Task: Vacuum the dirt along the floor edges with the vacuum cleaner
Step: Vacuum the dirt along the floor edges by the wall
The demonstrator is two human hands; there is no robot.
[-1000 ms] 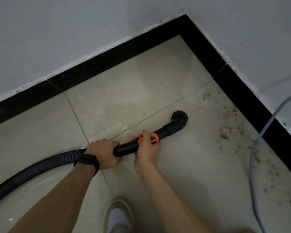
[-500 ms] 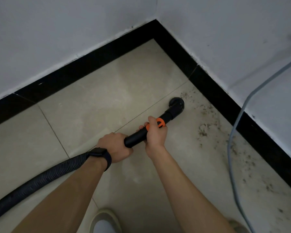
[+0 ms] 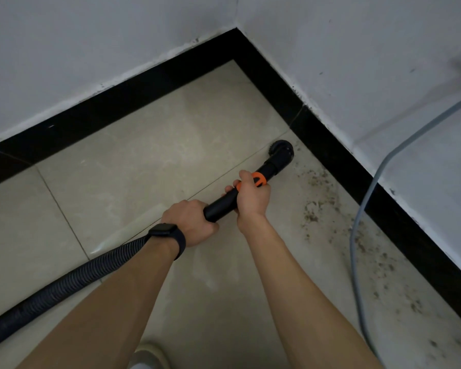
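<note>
Two hands hold the vacuum cleaner's rigid black tube (image 3: 220,206). The left hand (image 3: 190,222), with a dark watch (image 3: 168,235) on its wrist, wraps its fingers round the tube's rear end. There the ribbed black hose (image 3: 72,280) joins it and trails off behind and to the left of that hand across the floor. The right hand (image 3: 252,199) grips the tube just ahead of the left, fingers curled over the top and partly covering an orange collar (image 3: 258,178). Beyond the right hand the tube widens into a short elbow ending in a round black brush head (image 3: 281,151), with bristles showing at its edge. The head sits on the beige floor tile (image 3: 144,169) just beside the black skirting (image 3: 343,161); whether it touches the skirting cannot be told. Brown crumbs of dirt (image 3: 314,206) lie scattered to the right of the right hand, along the skirting. Further right, a grey cable (image 3: 353,249) comes down the white wall (image 3: 357,62) onto the floor. A pale shoe tip (image 3: 149,355) shows beneath the forearms.
</note>
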